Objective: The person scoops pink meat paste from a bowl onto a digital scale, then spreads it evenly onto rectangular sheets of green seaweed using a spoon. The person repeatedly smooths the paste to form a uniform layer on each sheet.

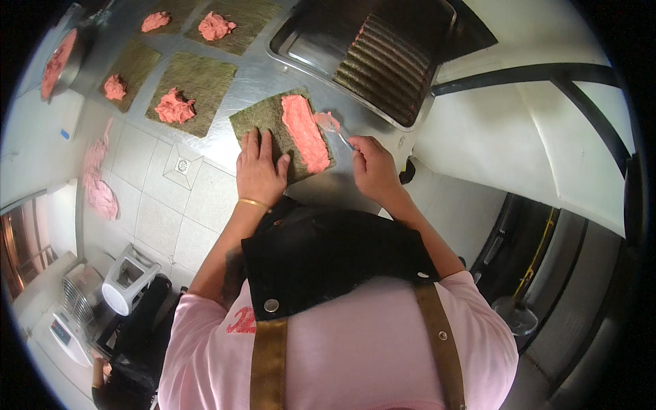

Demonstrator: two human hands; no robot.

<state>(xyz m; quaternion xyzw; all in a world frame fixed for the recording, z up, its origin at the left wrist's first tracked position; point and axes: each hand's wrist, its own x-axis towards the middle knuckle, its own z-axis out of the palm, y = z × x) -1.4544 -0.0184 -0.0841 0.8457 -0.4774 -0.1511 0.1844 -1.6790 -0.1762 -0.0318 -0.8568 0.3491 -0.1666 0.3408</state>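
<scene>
A dark green nori sheet [263, 113] lies at a slant on the metal table in front of me. Pink paste [305, 133] covers a long strip along its right side. My left hand [261, 167] rests flat on the sheet's lower left part, fingers spread. In my right hand [374, 167] is the handle of a spoon [333, 126], gripped just right of the sheet. Some pink paste clings to the spoon's bowl, which is at the strip's right edge.
Several more nori sheets [222, 78] with lumps of pink paste [175, 106] lie at the far left. A metal tray [307, 58] at the back right holds a row of dark rolls [383, 65]. A bowl of pink paste [60, 65] stands at the left edge.
</scene>
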